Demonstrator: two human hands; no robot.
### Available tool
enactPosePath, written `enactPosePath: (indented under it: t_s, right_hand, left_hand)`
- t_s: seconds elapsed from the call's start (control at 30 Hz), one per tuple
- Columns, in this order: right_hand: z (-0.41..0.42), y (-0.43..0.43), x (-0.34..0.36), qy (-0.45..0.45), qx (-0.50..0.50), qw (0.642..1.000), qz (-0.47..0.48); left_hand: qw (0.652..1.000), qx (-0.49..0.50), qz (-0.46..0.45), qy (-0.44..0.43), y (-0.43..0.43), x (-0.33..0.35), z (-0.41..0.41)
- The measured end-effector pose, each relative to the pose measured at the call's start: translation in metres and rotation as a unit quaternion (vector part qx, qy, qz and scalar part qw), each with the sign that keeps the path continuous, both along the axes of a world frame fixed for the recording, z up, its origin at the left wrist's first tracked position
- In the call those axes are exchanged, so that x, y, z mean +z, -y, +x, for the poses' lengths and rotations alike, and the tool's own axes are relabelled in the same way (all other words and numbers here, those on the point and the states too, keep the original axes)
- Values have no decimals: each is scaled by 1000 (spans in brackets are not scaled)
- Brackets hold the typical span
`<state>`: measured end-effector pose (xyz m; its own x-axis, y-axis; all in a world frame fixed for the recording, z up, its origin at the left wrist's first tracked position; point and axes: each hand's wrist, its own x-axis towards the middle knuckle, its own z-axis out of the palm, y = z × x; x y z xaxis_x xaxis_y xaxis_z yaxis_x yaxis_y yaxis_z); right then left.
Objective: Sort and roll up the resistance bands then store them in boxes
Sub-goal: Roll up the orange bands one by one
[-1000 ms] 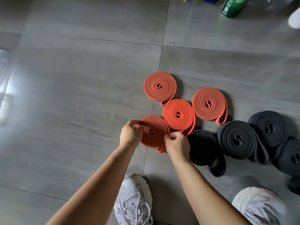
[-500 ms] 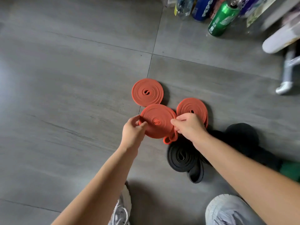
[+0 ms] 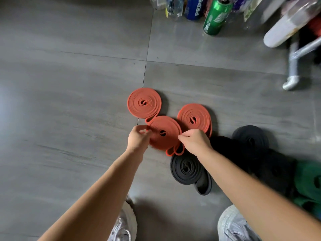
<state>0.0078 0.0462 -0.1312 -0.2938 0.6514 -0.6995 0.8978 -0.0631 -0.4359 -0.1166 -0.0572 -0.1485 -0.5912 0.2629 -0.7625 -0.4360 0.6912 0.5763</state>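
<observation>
Hands pinch the middle roll (image 3: 164,134), an orange one, from both sides: the left hand (image 3: 138,139) has curled fingers on its left edge, and the right hand (image 3: 195,142) pinches its right edge with thumb and fingertips. This roll is low over the grey floor (image 3: 69,101), just in front of the left roll (image 3: 144,102) and the right roll (image 3: 193,119), also orange. A black roll (image 3: 186,168) lies just beside it, under the right wrist.

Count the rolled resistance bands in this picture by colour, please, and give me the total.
Orange rolled bands: 3, including the middle orange roll, pinched by the left hand and the right hand.
Black rolled bands: at least 3; one is sharp, the others blurred.
Green rolled bands: at least 1, blurred.
Total: at least 7.
</observation>
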Motion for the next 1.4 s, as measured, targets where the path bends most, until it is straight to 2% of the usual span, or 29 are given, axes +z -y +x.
enactPosePath:
  t_s: [0.07, 0.17, 0.27, 0.4, 0.47, 0.6, 0.7, 0.9, 1.03, 1.23, 1.3, 1.4]
  right_hand:
    - [-5, 2, -5, -14, -51, 999, -2]
    - [-7, 6, -19, -44, -136, 990, 10]
    - [-5, 11, -20, -36, -132, 990, 15]
    - [1, 13, -17, -43, -138, 989, 12]
    - [5, 16, -15, -62, -140, 988, -2]
    - [11, 12, -6, -123, -174, 977, -6]
    - [26, -14, 1, -134, -189, 972, 35]
    - [54, -68, -13, -76, -190, 977, 60]
    - [55, -76, -14, -12, -119, 991, 53]
    - [51, -86, -6, 79, -4, 993, 88]
    - [45, -94, -5, 77, -2, 995, 68]
    - [29, -98, -7, 6, -34, 999, -2]
  left_hand:
    - [999, 36, 13, 31, -6, -4, 0]
    - [999, 24, -20, -8, -14, -18, 4]
    - [996, 7, -91, -22, -15, -26, 6]
    - [993, -29, -95, -61, -20, -11, 6]
    - [993, -25, -59, -94, -18, 2, 10]
    - [986, -4, 82, -143, -16, 28, 20]
    - [985, -34, 106, -133, -43, 41, 26]
    - [993, -86, 43, -63, -110, 19, 46]
    - [980, -156, -87, -89, -115, 3, 51]
    - [962, -227, -98, -116, -108, -1, 51]
    - [955, -244, -106, -133, -109, 0, 50]
    - [944, -265, -116, -157, -107, 0, 51]
